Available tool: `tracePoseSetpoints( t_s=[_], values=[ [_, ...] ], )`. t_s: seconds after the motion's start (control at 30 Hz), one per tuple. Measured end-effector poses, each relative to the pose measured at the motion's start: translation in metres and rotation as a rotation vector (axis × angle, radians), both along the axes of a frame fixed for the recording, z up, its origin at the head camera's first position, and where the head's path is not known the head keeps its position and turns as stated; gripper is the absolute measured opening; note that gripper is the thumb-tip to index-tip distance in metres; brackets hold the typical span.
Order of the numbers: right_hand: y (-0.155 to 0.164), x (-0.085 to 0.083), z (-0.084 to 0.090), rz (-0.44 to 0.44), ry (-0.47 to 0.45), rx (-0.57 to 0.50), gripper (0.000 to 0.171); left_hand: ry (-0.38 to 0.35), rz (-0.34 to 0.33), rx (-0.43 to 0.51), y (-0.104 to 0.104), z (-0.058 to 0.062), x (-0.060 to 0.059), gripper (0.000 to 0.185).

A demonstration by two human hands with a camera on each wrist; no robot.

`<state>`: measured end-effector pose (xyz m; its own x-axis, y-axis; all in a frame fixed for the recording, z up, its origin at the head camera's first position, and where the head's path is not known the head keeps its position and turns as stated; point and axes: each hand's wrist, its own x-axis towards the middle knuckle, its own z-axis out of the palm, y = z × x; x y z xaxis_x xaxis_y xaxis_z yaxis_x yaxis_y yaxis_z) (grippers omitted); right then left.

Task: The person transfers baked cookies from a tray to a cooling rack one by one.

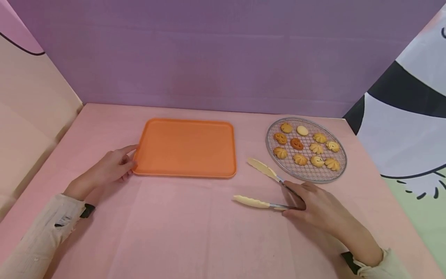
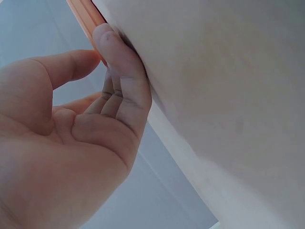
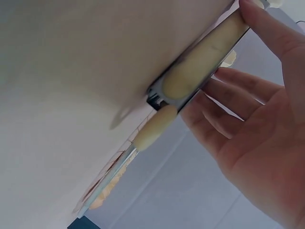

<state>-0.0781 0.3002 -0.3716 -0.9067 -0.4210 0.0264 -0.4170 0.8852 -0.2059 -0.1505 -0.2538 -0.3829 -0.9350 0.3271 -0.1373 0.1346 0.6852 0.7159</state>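
An orange rectangular tray (image 1: 186, 149) lies flat on the pink table. At its left edge, my left hand (image 1: 109, 167) pinches the rim near the front corner; the left wrist view shows the thumb (image 2: 81, 67) and fingertips at the orange rim (image 2: 87, 21). My right hand (image 1: 318, 205) holds metal tongs with cream tips (image 1: 251, 201), its thumb on the near arm and fingers on the far one. The tongs' arms are spread apart, tips pointing left. In the right wrist view, a cream grip (image 3: 205, 57) shows along the tongs' metal arm.
Right of the tray, a round wire rack (image 1: 317, 181) bears several cookies, among them a brown pretzel-shaped one (image 1: 297, 144) and a pale oval one (image 1: 302, 130). A purple wall (image 1: 223, 69) rises behind the pink table (image 1: 174, 224), and patterned panels stand at both sides.
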Motion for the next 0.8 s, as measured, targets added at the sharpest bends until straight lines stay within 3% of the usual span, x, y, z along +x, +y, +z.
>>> tracePoseSetpoints(
  t_s=[0.33,0.57,0.7,0.8],
  values=[
    [-0.001,0.004,-0.002,-0.052,-0.047,-0.009,0.078,0.022,-0.002,-0.015,0.001,-0.004,-0.002,0.061],
    [-0.001,0.002,-0.003,-0.048,-0.005,-0.048,0.063,0.068,-0.014,-0.095,0.002,-0.007,-0.001,0.060],
    [0.000,-0.003,-0.001,-0.026,0.159,-0.050,0.052,0.182,-0.020,-0.264,0.006,-0.001,0.006,0.058],
    [0.003,-0.007,0.001,0.008,0.323,-0.074,0.047,0.376,-0.002,-0.411,0.011,0.006,0.014,0.052]
  ],
)
